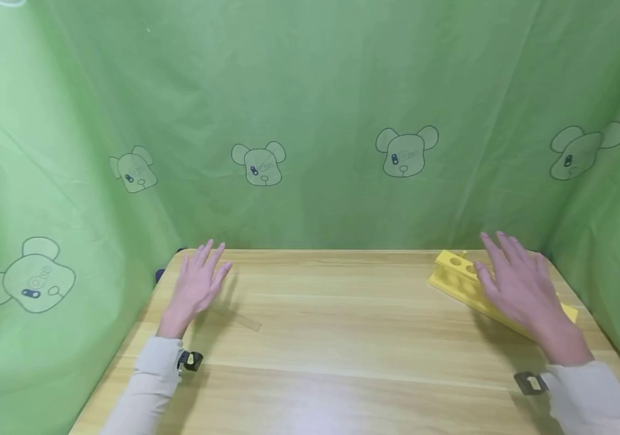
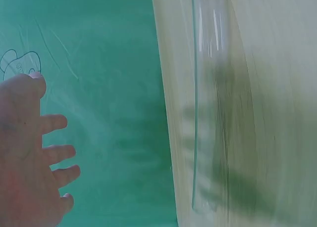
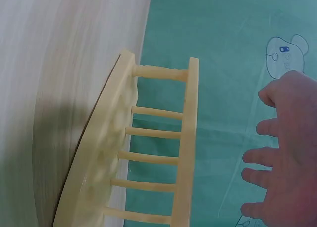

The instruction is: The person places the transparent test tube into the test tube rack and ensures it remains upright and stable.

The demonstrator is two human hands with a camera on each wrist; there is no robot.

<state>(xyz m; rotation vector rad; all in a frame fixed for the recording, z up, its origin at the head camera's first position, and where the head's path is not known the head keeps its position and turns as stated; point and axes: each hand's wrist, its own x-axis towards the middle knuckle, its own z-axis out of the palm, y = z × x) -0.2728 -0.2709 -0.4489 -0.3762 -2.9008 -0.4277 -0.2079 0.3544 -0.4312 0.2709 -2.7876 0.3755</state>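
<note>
Light wooden surface [image 1: 342, 338] w/ beige sleeves at near edge. Clear glass test tube [image 1: 236, 319] lies flat on it, just right of left hand [image 1: 197, 284]; that hand hovers, fingers [image 1: 213, 257] straight & spread, holding nothing. Right hand [image 1: 518, 287] over yellow plastic test-tube rack [image 1: 453, 273] at far right, fingers [image 3: 260, 150] spread, not gripping; contact unclear. Green bear-print curtain [image 1: 310, 121] behind.

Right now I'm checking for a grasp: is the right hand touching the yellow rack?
Apart. The right wrist view shows green backdrop between the right hand, fingers spread, and the yellow rack.
</note>
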